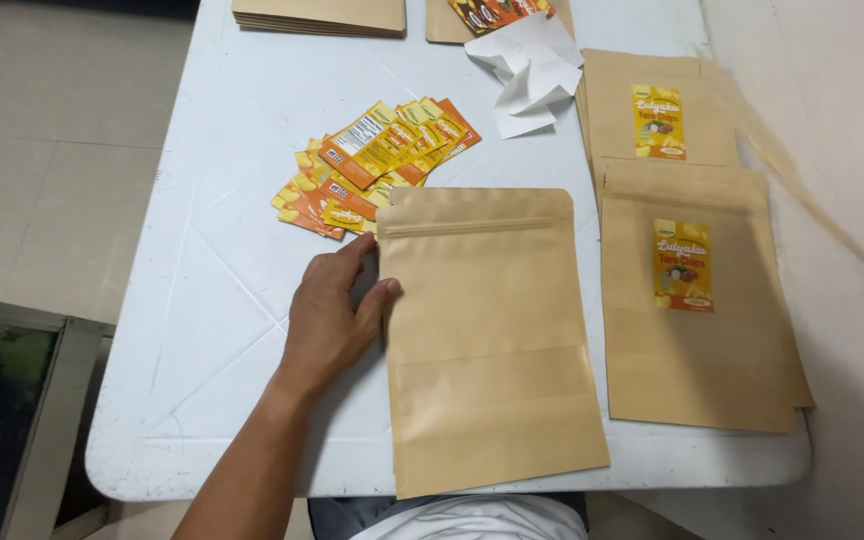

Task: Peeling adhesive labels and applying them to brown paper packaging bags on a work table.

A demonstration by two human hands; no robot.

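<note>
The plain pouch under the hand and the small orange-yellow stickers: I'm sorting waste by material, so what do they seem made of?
The plain pouch looks like matte brown kraft paper: dull, fibrous tan, with a pressed zip strip near the top; any inner lining is hidden. The left hand rests on its edge. The stickers look like glossy printed paper or film labels, judging by their bright sheen; which one is unclear.

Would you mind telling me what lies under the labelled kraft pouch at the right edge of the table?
Under the labelled pouch, edges of more brown pouches peek out along its right side. How many are stacked there is hidden by the top one.
</note>
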